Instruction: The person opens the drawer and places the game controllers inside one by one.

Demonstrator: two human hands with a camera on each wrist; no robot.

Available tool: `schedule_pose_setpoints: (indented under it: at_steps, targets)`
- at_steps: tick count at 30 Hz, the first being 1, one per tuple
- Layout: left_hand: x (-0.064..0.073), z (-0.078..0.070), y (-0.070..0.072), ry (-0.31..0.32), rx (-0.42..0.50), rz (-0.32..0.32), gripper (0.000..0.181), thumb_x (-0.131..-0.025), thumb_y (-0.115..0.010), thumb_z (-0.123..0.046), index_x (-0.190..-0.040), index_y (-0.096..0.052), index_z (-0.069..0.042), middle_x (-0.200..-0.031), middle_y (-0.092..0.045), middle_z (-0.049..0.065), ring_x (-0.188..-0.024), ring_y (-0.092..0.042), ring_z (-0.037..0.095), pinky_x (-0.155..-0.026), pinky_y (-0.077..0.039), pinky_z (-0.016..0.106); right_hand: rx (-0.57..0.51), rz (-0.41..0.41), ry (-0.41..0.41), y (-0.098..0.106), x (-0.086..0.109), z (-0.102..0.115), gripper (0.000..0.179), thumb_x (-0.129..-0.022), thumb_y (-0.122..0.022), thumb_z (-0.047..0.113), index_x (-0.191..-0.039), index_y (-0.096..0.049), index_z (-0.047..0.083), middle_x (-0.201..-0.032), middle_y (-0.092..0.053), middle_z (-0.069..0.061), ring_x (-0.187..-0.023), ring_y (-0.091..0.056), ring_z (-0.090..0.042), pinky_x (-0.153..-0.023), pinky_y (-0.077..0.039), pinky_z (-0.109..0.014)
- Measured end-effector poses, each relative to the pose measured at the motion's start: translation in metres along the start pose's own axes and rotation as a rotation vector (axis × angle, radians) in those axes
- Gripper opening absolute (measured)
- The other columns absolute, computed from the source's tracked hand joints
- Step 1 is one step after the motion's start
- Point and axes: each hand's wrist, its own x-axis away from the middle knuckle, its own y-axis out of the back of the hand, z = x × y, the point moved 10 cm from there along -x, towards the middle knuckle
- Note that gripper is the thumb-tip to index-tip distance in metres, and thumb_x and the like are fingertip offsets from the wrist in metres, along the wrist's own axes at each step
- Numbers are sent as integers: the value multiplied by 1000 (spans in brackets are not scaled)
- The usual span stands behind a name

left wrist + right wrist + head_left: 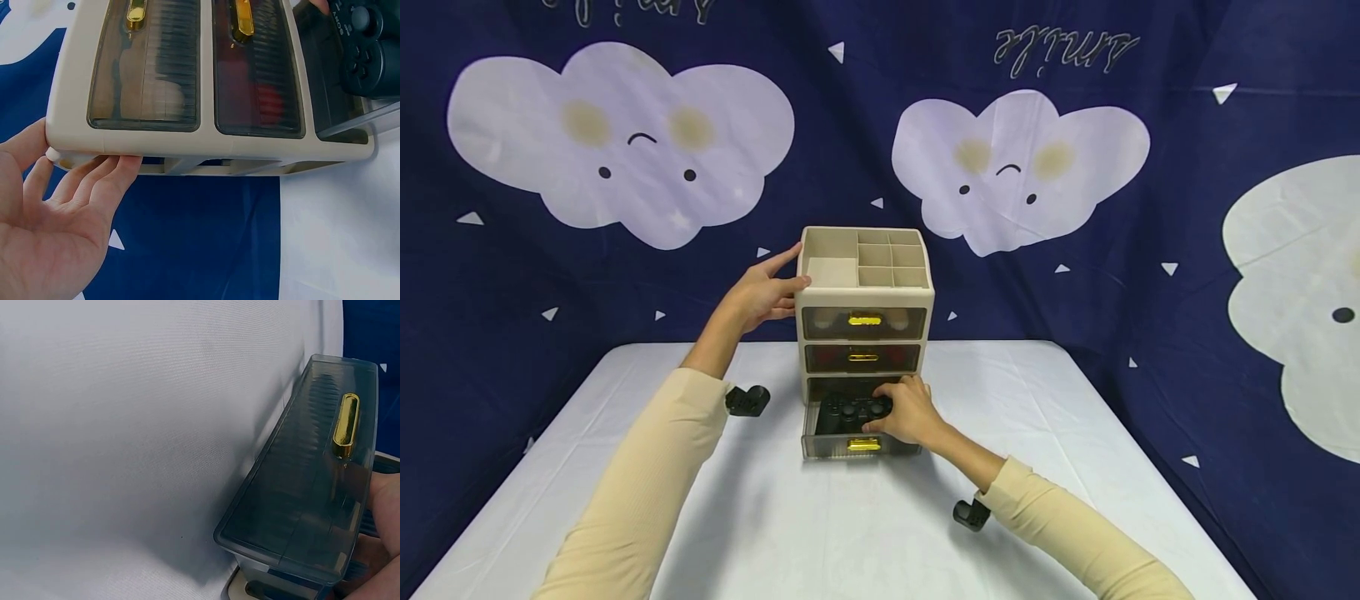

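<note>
A cream desktop drawer cabinet [865,298] stands on the table, its bottom drawer [827,447] pulled out. In that clear grey drawer lies a black game controller [842,410], marked SONY in the left wrist view. My right hand [910,410] reaches in from the right and grips the controller's right end, thumb in front and fingers behind. My left hand [762,293] rests against the cabinet's upper left side with mostly straight fingers, one digit over the top edge. In the right wrist view the drawer front [300,481] hides most of my right hand [381,540].
Two upper drawers with gold handles [864,319] are closed, with pale and red things dimly visible inside. The cabinet's top has open compartments [891,258]. White cloth covers the table [1000,433]. A dark blue curtain [842,150] with clouds hangs behind.
</note>
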Motion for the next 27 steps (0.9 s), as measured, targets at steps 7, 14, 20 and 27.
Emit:
schedule_pose_setpoints:
  at_steps: [7,14,20,27]
  targets:
    - [1,2,-1,3,-9,13,73,-105,-60,-23,-161,-18,-44,-159,-38,19,-129,-59,37,-107,-52,46,-46,-5,18,6,2,1,57,-71,-94,35,-114,-76,4,-110,-71,-17,-114,-53,-40,-99,-41,-55]
    - [2,3,1,2,-15,12,74,-105,-60,-24,-162,-16,-42,-159,-38,20,-130,-58,37,-107,-51,46,-134,-28,6,22,6,-1,62,-74,-93,29,-124,-71,0,-122,-72,-17,-114,-55,-40,-100,-42,-54]
    - [2,2,1,-2,-23,12,74,-105,-59,-24,-161,-16,-43,-159,-37,20,-130,-58,37,-107,-51,46,-159,1,-51,33,16,-8,69,-74,-92,32,-132,-67,3,-126,-69,-18,-116,-55,-39,-101,-44,-55]
    - [0,1,1,-3,-12,10,73,-105,-59,-23,-161,-18,-43,-158,-39,20,-129,-59,38,-106,-52,47,-128,65,-119,35,29,-24,84,-71,-93,39,-140,-60,4,-115,-69,-19,-106,-62,-35,-89,-53,-50]
